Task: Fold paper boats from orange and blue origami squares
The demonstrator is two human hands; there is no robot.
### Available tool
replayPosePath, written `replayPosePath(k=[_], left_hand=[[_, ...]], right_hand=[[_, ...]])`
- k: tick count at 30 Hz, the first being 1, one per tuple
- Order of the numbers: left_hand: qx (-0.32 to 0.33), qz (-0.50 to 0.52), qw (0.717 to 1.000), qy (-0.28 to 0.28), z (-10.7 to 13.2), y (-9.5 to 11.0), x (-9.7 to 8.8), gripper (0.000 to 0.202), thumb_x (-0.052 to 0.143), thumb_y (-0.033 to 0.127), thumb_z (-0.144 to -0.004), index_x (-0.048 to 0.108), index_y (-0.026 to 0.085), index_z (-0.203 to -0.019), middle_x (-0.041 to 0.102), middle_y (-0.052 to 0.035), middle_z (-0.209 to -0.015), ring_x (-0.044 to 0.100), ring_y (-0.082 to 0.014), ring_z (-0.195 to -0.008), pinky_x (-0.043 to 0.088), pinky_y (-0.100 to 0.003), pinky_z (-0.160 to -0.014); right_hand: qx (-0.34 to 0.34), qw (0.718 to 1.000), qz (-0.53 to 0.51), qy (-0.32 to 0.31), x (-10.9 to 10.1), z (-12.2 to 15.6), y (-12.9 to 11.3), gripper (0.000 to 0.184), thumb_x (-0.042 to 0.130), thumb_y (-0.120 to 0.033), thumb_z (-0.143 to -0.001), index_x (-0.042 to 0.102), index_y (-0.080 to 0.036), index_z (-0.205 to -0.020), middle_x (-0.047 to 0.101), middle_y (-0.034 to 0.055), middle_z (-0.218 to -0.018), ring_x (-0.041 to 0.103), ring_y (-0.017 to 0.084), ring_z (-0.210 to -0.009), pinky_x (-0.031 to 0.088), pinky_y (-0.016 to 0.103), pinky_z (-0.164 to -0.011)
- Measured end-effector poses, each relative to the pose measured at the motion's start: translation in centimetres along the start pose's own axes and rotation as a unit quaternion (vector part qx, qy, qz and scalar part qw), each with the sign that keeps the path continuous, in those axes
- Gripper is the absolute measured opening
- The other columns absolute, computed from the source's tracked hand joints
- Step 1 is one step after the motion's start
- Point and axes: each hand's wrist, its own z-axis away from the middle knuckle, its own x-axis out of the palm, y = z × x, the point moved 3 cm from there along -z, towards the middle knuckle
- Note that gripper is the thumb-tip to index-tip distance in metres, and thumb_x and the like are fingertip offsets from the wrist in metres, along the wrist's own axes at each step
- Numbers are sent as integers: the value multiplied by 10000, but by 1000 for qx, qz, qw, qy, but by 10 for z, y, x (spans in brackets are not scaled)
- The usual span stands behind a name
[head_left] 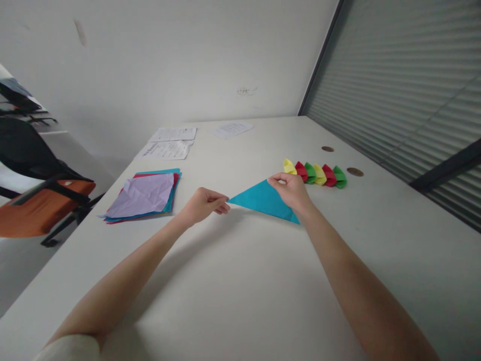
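A blue sheet folded into a triangle (259,198), paper or cloth, is held between my two hands above the white table. My left hand (206,204) pinches its pointed left corner. Along its upper edge, near the top, the thumb and fingers of my right hand (289,189) grip it. The sheet's right part is partly hidden behind my right hand and wrist. Just beyond that hand lies a row of folded yellow, red and green pieces (319,174), overlapping one another.
Left of my left hand lies a stack of coloured sheets, a creased purple sheet (148,193) on top. Printed papers (171,143) are at the table's far left, another (233,129) near the wall. Two round brown spots (355,172) mark the right side. An orange chair (45,200) stands left.
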Motion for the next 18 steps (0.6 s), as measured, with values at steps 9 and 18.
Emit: replayPosePath(k=[9,18], left_hand=[[17,-47,999,-11,0,-6,22,512,665,515,-769,712,107,-1076,743,-85,-853,659,-174,-705,502,-265,-627],[-39,40,994,-97,-1,-18,21,411,729,494,-697,672,95,-616,504,32,-503,385,-62,-469,282,-200,-457]], right_hand=[[22,989,-56,-136,41,18,9,253,651,-419,-719,698,-171,-732,719,51,-748,655,200,-718,509,329,-703],[15,958,-149,-246,39,30,-4,365,616,-349,-809,683,-184,-1128,706,39,-898,603,115,-667,501,262,-645]])
